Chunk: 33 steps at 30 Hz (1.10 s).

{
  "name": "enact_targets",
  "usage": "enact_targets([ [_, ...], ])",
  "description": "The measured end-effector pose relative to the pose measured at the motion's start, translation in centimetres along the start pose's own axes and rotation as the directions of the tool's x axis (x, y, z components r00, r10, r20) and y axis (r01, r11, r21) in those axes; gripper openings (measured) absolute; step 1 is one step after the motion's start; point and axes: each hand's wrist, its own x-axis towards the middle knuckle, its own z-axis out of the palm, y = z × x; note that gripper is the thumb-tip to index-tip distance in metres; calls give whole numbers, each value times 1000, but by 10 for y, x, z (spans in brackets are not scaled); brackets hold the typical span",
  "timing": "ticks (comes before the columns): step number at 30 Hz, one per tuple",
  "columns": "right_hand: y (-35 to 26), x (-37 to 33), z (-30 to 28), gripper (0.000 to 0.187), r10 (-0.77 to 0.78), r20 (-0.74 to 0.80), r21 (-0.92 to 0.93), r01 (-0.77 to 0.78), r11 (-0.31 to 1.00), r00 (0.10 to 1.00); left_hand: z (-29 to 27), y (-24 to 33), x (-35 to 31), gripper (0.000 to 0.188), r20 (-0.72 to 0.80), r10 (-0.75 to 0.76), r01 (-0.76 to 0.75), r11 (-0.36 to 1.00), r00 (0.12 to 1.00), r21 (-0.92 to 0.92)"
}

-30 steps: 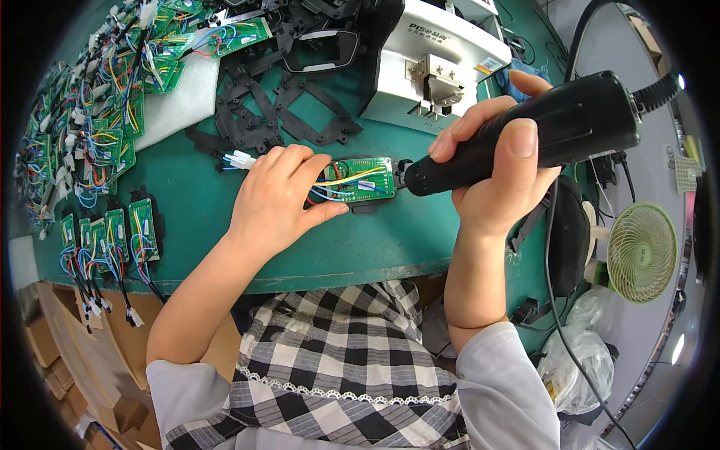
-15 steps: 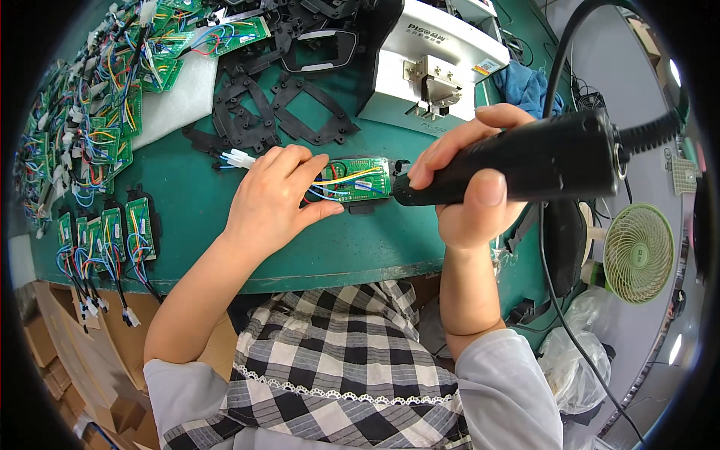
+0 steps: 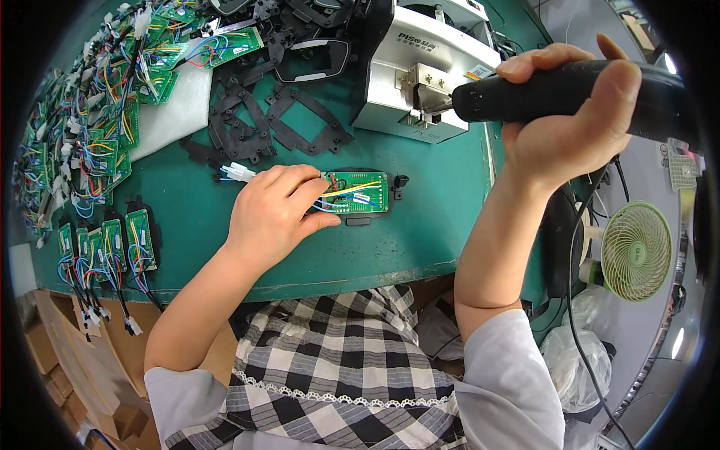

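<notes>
My left hand [image 3: 274, 214] lies over the left part of a green circuit board [image 3: 375, 196], fingers and thumb closed on it. The board sits in a black plastic frame [image 3: 358, 222] on the table; coloured wires cross it, and white connectors [image 3: 238, 172] stick out beyond my fingers. My right hand [image 3: 559, 150] is wrapped round a black electric screwdriver [image 3: 491, 101], held sideways. Its tip reaches the metal outlet [image 3: 431, 94] of a white screw feeder [image 3: 384, 97]; whether a screw is on the bit is too small to tell.
Wired circuit boards [image 3: 112, 142] are heaped at the far left. Several framed boards [image 3: 140, 236] lie nearer, wires hanging over the table edge. Black plastic frames [image 3: 311, 120] lie behind my left hand. A green fan [image 3: 637, 251] stands at right, with a screwdriver cable [image 3: 577, 322] hanging nearby.
My right hand has carried the electric screwdriver from the right end of the board, up and right, to the screw feeder's outlet. My left hand has stayed on the board.
</notes>
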Motion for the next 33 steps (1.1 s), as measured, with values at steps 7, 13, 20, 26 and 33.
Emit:
enact_targets([
  [7,7,-11,18,60,-18,-29,-80,16,997,999,-1,1,0,44,4,25,-25,999,1000,30],
  [13,-5,-41,29,62,190,9,4,-190,982,982,1,-1,-1,43,-9,40,-40,998,999,51],
  [20,-11,-65,68,58,285,230,229,-336,914,931,2,0,0,41,-23,49,-49,998,999,26],
  [26,13,-78,75,47,169,285,230,-238,944,944,3,0,-1,39,-29,55,-54,998,998,32],
  [33,8,-83,87,49,68,355,284,-176,942,933,-2,4,0,38,-43,43,-40,997,998,72],
])
